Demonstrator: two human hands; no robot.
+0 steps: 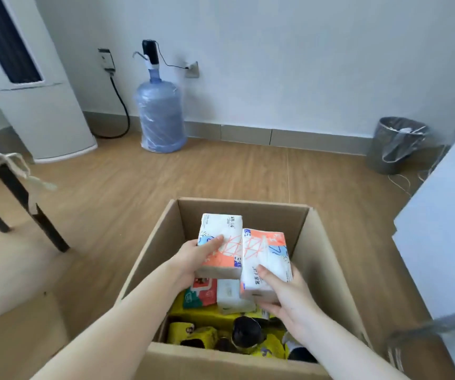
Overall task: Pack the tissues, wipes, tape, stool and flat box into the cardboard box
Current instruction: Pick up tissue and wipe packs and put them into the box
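Observation:
An open cardboard box (327,259) stands on the wood floor right below me. Over its opening my left hand (193,256) grips one tissue pack (222,231), white with orange and blue print. Beside it my right hand (283,294) grips a second tissue pack (268,250) of the same design. Down inside lie a red and green wipes pack (201,293), a small white pack (229,294), yellow packaging (201,319) and a dark round object (246,331).
A blue water jug (160,111) with a pump stands by the far wall, next to a tall white unit (37,105). A bin with a liner (396,145) is at the back right. Dark chair legs (20,198) are on the left, a white surface (445,229) on the right.

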